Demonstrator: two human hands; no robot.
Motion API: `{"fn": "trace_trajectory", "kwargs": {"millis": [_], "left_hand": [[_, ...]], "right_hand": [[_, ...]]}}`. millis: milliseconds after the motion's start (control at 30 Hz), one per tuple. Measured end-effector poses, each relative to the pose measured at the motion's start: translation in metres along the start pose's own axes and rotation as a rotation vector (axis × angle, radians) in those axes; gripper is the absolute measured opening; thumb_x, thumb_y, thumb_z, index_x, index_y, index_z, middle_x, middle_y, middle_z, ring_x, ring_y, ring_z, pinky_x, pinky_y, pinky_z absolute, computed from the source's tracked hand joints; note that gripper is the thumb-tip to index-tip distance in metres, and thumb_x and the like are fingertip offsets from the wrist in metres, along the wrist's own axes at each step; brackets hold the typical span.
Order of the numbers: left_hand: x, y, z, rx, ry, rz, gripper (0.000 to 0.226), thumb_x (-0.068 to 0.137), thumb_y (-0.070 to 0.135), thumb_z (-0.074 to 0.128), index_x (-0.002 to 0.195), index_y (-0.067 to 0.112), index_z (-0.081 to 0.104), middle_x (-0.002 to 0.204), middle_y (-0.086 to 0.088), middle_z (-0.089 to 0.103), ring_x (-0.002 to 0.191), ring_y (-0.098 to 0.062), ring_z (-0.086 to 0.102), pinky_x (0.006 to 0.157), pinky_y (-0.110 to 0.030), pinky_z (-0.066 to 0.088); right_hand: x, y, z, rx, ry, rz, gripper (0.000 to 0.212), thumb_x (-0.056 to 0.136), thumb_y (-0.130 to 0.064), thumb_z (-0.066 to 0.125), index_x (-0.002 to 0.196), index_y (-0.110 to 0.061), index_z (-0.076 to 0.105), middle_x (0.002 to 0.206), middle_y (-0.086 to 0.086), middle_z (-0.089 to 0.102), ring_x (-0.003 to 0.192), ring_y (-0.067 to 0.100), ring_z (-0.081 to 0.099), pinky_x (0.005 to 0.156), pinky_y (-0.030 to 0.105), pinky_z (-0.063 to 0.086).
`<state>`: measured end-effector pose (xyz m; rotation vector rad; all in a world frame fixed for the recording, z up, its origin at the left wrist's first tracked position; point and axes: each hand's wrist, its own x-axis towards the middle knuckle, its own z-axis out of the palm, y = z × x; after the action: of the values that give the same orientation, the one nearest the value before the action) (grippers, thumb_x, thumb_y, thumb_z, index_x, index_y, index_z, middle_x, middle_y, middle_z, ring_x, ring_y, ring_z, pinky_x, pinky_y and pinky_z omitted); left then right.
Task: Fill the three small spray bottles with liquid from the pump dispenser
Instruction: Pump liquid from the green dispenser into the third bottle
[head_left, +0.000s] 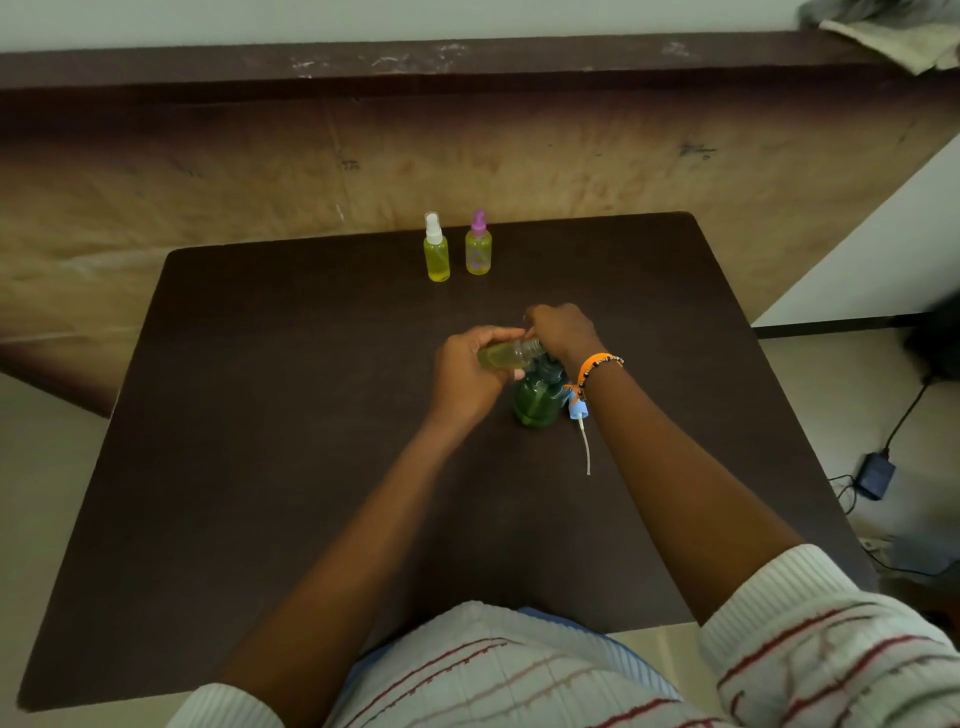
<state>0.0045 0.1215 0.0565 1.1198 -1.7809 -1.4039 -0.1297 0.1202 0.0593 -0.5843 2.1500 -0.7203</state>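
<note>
On the dark brown rectangular tabletop (260, 415), near its centre, the left hand (467, 376) is wrapped around a small clear plastic spray bottle (511, 354) holding yellow liquid, with its spray head off. The bottle lies tilted almost horizontal, its threaded open neck pointing toward 3 o'clock. The right hand (563, 332) is closed over the top of the green translucent pump dispenser (537, 397), which stands on the table directly beneath the tilted bottle; what the right fingers press or pinch is hidden, so their exact hold cannot be told. The bottle's neck meets the right hand just above the dispenser's top. An orange beaded bracelet (597, 364) circles the right wrist. Just beside the dispenser at its 3 o'clock lies a blue spray cap (577, 410), its thin white dip tube (586, 447) trailing toward 6 o'clock. Well apart, at 12 o'clock near the far table edge, 2 more small bottles stand upright side by side, both with yellow liquid: a white-capped spray bottle (436, 249) and, at its 3 o'clock, a purple-capped spray bottle (478, 245).
</note>
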Motion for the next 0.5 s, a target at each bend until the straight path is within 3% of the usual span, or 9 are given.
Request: {"fn": "trace_trajectory", "kwargs": {"millis": [133,300,500], "left_hand": [[0.0009,-0.0040,0.0019,0.025,0.007,0.000,0.047,0.060,-0.010,0.072,0.102,0.011,0.070,0.097,-0.003,0.069,0.087,-0.012,0.063,0.078,-0.024,0.051],[0.0002,-0.0059,0.0022,0.021,0.009,-0.007,0.048,0.060,-0.011,0.072,0.101,0.012,0.070,0.094,0.001,0.067,0.086,-0.012,0.062,0.075,-0.021,0.050],[-0.0006,-0.0031,0.0005,-0.001,0.014,-0.007,0.047,0.061,-0.010,0.072,0.102,0.013,0.070,0.096,-0.003,0.069,0.086,-0.011,0.063,0.078,-0.025,0.051]], "right_hand": [[-0.0028,0.0026,0.0032,0.052,0.047,-0.001,0.076,0.058,-0.045,0.038,0.117,-0.007,0.068,0.124,0.017,0.063,0.113,0.037,0.057,0.101,0.043,0.045],[-0.0017,0.0039,0.0051,0.060,0.053,-0.007,0.076,0.057,-0.046,0.037,0.114,-0.008,0.069,0.123,0.016,0.065,0.115,0.037,0.056,0.102,0.045,0.044],[-0.0073,-0.0036,0.0014,0.024,-0.001,0.017,0.068,0.071,-0.043,0.045,0.125,-0.007,0.061,0.131,0.019,0.057,0.119,0.040,0.053,0.103,0.046,0.044]]}}
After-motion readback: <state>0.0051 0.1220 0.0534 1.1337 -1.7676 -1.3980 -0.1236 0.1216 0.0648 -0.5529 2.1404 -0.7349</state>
